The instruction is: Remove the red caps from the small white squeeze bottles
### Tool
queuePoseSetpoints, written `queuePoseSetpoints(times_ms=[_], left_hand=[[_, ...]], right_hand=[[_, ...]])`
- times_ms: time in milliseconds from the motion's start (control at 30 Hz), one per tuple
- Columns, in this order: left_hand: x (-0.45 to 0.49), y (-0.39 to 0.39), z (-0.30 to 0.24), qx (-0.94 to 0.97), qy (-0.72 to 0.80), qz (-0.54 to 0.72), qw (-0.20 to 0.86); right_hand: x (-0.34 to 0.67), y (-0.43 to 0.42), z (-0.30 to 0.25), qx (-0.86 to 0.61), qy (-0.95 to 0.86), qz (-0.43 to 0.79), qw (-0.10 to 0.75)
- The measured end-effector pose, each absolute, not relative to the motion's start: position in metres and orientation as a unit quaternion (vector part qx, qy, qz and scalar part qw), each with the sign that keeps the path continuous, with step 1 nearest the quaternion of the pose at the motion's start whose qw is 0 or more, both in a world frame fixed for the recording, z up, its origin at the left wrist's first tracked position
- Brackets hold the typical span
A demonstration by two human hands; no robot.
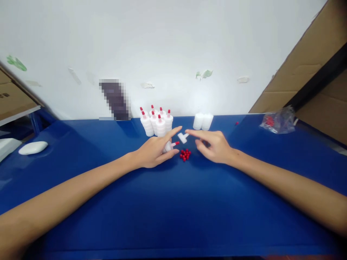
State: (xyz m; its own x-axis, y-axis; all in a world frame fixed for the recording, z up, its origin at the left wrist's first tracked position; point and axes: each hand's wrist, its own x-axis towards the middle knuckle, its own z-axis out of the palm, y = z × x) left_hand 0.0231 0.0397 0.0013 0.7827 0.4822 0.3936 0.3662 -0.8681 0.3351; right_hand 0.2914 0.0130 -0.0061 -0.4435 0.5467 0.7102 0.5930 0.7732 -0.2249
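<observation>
My left hand (151, 151) is around a small white squeeze bottle (168, 146), whose red-tipped nozzle points right. Its index finger and thumb stretch out past the bottle; the other fingers are mostly hidden. At the index fingertip of my right hand (214, 145) is a white nozzle cap (183, 137), tilted, with its spout towards that finger. The right index finger is extended and the thumb stands apart from it, with the other fingers curled. Several small red tip caps (185, 155) lie in a pile between the hands.
Several white bottles with red tips (160, 126) stand behind my left hand. Plain white bottles (202, 121) stand by the wall. A clear bag with red pieces (279, 121) lies right, near a stray red cap (236, 123). A white mouse-shaped object (33, 147) lies left on the blue table (173, 213).
</observation>
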Motion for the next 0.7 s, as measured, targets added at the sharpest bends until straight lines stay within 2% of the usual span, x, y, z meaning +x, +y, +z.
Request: queuePoseSetpoints(times_ms=[133,267,333,533,700], left_hand=[[0.021,0.040,0.000,0.933,0.203,0.260,0.140],[0.020,0.041,-0.001,0.936,0.189,0.269,0.127],[0.021,0.042,-0.001,0.939,0.192,0.260,0.115],[0.022,0.042,0.000,0.947,0.194,0.235,0.105],[0.023,0.040,0.001,0.944,0.215,0.228,0.108]], right_hand=[[0.290,0.019,-0.008,-0.483,-0.778,0.008,0.402],[0.286,0.020,-0.008,-0.499,-0.801,-0.040,0.329],[0.284,0.019,-0.008,-0.499,-0.803,-0.058,0.319],[0.285,0.015,-0.009,-0.413,-0.801,-0.090,0.424],[0.284,0.006,-0.005,-0.366,-0.801,-0.014,0.473]])
